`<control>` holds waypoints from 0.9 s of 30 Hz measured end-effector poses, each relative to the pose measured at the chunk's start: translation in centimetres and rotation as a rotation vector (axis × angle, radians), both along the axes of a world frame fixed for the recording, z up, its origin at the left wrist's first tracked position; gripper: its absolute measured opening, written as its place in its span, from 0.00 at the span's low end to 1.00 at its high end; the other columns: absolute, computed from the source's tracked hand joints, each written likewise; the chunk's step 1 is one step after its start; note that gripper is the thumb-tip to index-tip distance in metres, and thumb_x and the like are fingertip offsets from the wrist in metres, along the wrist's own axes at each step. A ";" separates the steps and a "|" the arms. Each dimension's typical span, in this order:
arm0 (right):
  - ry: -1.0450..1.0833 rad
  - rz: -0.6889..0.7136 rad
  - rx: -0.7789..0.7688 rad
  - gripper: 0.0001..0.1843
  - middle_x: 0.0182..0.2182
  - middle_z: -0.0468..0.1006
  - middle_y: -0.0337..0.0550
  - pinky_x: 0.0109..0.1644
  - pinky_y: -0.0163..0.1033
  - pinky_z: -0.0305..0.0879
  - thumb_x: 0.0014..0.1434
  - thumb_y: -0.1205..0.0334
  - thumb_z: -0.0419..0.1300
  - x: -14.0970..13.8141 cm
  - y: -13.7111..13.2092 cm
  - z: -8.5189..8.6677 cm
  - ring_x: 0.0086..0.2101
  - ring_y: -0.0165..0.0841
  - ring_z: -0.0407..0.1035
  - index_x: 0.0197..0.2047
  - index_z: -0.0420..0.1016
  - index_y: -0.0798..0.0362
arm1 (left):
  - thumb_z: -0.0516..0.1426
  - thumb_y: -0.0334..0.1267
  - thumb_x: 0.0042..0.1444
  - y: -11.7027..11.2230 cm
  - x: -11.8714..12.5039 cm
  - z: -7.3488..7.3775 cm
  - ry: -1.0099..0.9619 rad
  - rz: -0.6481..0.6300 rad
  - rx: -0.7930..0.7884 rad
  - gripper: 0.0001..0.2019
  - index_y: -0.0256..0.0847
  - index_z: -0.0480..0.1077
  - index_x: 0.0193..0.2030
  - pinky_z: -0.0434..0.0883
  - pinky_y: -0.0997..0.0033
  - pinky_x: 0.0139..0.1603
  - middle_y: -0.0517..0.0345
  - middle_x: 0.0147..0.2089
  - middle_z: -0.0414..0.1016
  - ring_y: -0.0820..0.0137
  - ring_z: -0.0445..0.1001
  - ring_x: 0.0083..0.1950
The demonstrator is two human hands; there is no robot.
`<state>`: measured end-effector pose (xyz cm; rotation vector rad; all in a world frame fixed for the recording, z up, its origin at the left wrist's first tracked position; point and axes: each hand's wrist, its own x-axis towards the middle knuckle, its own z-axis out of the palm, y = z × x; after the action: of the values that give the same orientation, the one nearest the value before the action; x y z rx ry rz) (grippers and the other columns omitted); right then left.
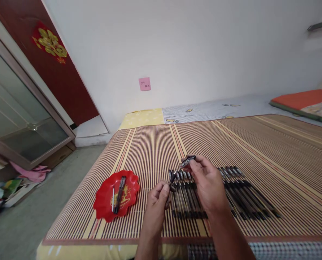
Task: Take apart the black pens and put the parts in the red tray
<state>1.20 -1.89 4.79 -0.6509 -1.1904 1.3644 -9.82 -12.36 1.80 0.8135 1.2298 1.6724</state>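
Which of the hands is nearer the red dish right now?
Left. The left hand is a little to the right of the red dish, not touching it; the right hand is farther right, over the row of pens.

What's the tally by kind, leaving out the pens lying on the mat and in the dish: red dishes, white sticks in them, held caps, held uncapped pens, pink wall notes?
Red dish: 1
White stick: 1
Held cap: 1
Held uncapped pen: 1
Pink note: 1
Total: 5
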 end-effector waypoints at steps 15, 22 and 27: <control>-0.251 0.255 0.161 0.10 0.33 0.76 0.39 0.40 0.34 0.68 0.62 0.53 0.61 0.1 -0.2 0.3 0.35 0.30 0.71 0.41 0.74 0.52 | 0.64 0.46 0.56 0.0 0.4 0.3 -0.072 -0.051 0.020 0.14 0.38 0.68 0.35 0.51 0.79 0.25 0.68 0.25 0.57 0.80 0.50 0.24; -0.245 0.257 0.168 0.11 0.30 0.74 0.38 0.35 0.33 0.66 0.63 0.53 0.60 -1.0 -0.7 -0.3 0.32 0.30 0.69 0.38 0.72 0.53 | 0.63 0.44 0.57 0.1 0.1 -0.3 -0.093 -0.012 0.057 0.12 0.38 0.68 0.36 0.50 0.79 0.24 0.69 0.24 0.57 0.80 0.50 0.23; -0.222 0.286 0.155 0.11 0.32 0.77 0.40 0.39 0.35 0.68 0.63 0.53 0.60 -1.3 -0.6 -0.9 0.34 0.31 0.72 0.39 0.72 0.52 | 0.64 0.43 0.56 0.2 -0.1 -0.8 -0.187 -0.052 0.057 0.13 0.38 0.67 0.37 0.47 0.78 0.23 0.71 0.23 0.53 0.81 0.46 0.22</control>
<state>-0.07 -2.47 3.92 -0.5460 -1.5992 1.4434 -9.92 -12.13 0.99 0.7000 1.0289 1.7057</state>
